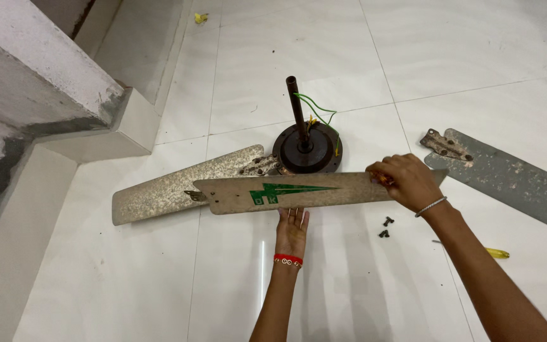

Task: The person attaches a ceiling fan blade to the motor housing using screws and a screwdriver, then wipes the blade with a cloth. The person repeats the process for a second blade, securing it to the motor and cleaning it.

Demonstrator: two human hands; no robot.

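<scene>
Nearest, at 6 o'clock: left hand [292, 231], palm up, fingers flat, propping the underside of a beige fan blade [299, 192] with green marking; supporting, not clenched. At 4 o'clock: yellow-handled screwdriver [496, 253] on the white tiled floor [128, 272]. Slightly farther: two loose dark screws [385, 227], just beside the right wrist. At 3 o'clock: right hand [408, 180] clamped over the blade's right end, fingers curled around the edge. Blade held level, across the middle. Behind, at 9 o'clock: second speckled blade [178, 185], bolted to the dark motor hub [307, 151]. At 12 o'clock: upright rod [297, 109] with green and yellow wires [320, 107]. At 2 o'clock: grey detached blade [508, 177], flat on the floor.
</scene>
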